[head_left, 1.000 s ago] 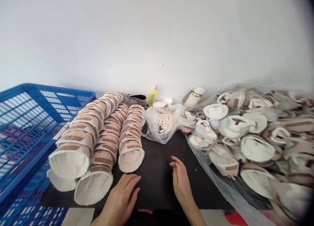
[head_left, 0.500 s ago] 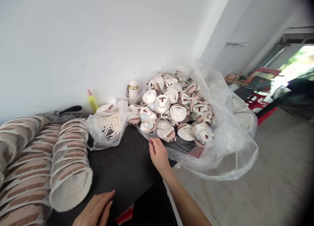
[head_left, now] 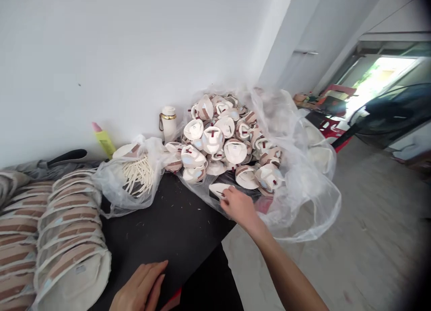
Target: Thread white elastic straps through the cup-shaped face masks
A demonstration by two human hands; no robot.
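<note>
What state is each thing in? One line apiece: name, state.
Left hand: nothing visibly held
Right hand: at the fabric cup, grip unclear
Fabric cup: partly hidden by that hand
Heaped cups: loose, jumbled
Rows of cups: nested
Large clear bag: open, spread around the heaped cups
Small clear bag: open, pale strips showing
Flask: upright, lid on
Yellow bottle: pink cap on

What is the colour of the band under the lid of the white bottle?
The band is gold; it shows best in the head view.
</note>
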